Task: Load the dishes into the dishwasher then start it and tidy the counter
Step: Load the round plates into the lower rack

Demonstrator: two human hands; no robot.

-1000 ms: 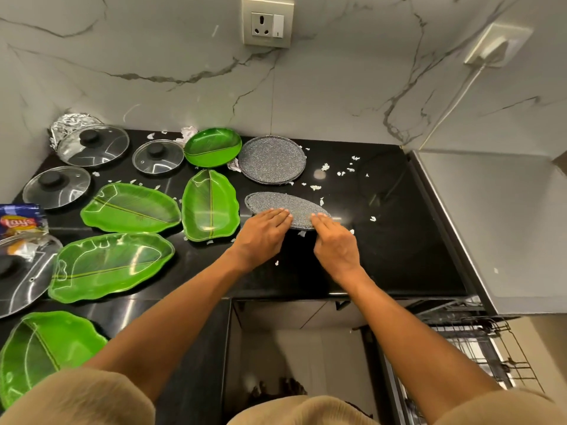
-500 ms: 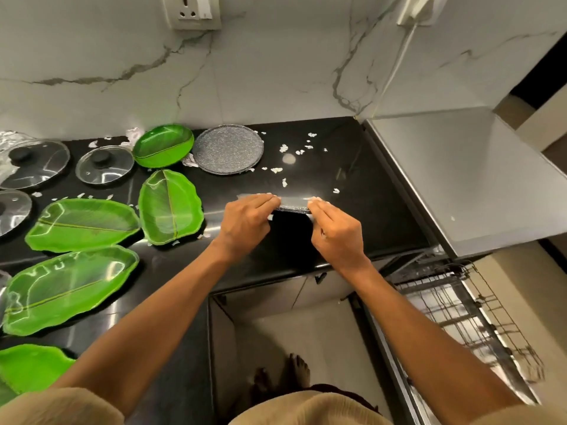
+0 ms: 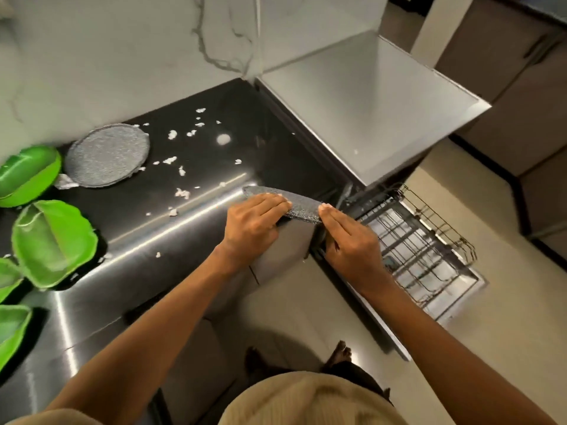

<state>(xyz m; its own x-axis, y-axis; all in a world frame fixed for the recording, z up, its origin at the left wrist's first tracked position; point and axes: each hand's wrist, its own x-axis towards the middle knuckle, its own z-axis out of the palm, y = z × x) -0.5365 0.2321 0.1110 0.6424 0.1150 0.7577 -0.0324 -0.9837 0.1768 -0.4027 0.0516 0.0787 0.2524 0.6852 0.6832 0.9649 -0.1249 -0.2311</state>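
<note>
The grey plate [image 3: 294, 205], pinched in my left hand [image 3: 253, 223] and right hand [image 3: 349, 243], had left the counter's [image 3: 276, 154] front edge toward the dishwasher rack [image 3: 423, 253].

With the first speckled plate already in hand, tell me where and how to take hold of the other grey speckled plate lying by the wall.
Grip the grey speckled plate at its near right rim, coming from the open counter side. It lies flat, so slide fingers under the edge and pinch with the thumb on top. Its left edge looks crowded by a green dish and a crumpled scrap.
</note>
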